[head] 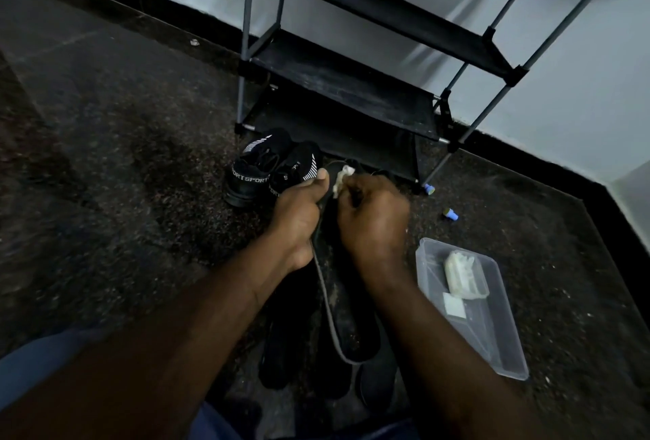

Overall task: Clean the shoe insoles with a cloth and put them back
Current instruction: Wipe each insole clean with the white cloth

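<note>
As left hand (298,216) grips insole (351,313), right hand (373,223) round cloth (342,180)

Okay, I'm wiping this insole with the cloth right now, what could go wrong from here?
1. The left hand grips the insole near one end only, so it may flex or slip as the right hand rubs with the cloth.
2. The other insoles lie on the gritty floor; a wiped one set there could pick dirt back up.
3. They look alike in this dim light, so one might go back in the wrong one of the shoes.
</note>
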### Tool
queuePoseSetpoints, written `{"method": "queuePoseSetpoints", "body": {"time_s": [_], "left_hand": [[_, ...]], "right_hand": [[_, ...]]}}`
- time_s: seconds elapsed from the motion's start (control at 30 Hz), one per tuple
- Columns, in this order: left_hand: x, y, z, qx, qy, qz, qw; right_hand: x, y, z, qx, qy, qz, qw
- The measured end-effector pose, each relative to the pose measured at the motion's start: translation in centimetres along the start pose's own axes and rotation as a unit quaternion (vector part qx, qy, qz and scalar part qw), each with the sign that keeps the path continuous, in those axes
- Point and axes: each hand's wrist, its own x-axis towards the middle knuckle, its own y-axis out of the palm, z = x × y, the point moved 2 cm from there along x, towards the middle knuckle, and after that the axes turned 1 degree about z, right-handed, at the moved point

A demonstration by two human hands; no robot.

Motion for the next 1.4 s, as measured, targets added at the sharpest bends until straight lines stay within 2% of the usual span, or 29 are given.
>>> {"method": "queuePoseSetpoints", "body": {"time_s": [0.1, 0.23, 0.27, 0.37, 0.4, 0.53, 0.67, 0.8, 0.93, 1.07, 1.17, 1.2, 1.3, 1.4], "left_hand": [[0.0, -0.4, -0.2, 0.003, 0.008, -0.011, 1.0], [0.0, 0.2, 0.1, 0.009, -0.005, 0.0, 1.0], [0.0, 0.1, 0.1, 0.01, -0.005, 0.001, 1.0], [0.2, -0.7, 0.0, 0.004, -0.005, -0.006, 1.0], [0.3, -0.8, 0.1, 0.005, -0.007, -0.003, 1.0], [0.2, 0.0, 0.6, 0.013, -0.015, 0.01, 1.0], [0.2, -0.5, 0.4, -0.01, -0.02, 0.005, 1.0], [0.0, 0.2, 0.9, -0.007, -0.03, 0.019, 0.999], [0.3, -0.3, 0.7, -0.017, -0.027, 0.026, 0.999], [0.4, 0.1, 1.0, 0.004, -0.018, 0.038, 0.999], [0.4, -0.3, 0.8, 0.003, -0.009, 0.031, 0.999], [0.3, -0.3, 0.7, 0.005, -0.011, 0.035, 0.999], [0.2, 0.1, 0.8, 0.012, -0.01, 0.046, 0.999], [0.5, -0.4, 0.7, 0.008, -0.012, 0.037, 0.999]], "right_hand": [[-1.0, 0.6, 0.6, -0.022, -0.078, 0.057, 0.995], [1.2, -0.4, -0.9, 0.002, 0.026, -0.015, 1.0], [1.0, -0.3, -0.5, -0.003, 0.024, -0.008, 1.0], [-0.4, 0.7, 0.6, -0.008, -0.069, 0.071, 0.995], [-0.2, 0.6, 0.2, -0.006, -0.073, 0.081, 0.994], [1.5, -0.3, -1.1, 0.004, 0.031, -0.003, 0.999], [0.4, 0.5, 0.3, 0.003, -0.068, 0.071, 0.995], [2.3, -0.3, -1.2, -0.013, 0.015, 0.012, 1.0], [1.4, 0.1, 0.3, -0.013, -0.083, 0.062, 0.994], [2.4, -0.4, -0.7, -0.021, -0.021, 0.019, 0.999], [1.3, 0.1, 0.2, -0.008, -0.087, 0.067, 0.994], [1.5, 0.1, -0.1, -0.019, -0.092, 0.07, 0.993], [2.5, -0.7, -1.4, -0.039, -0.034, 0.016, 0.999], [0.9, -0.3, -0.1, -0.03, -0.089, 0.06, 0.994]]}}
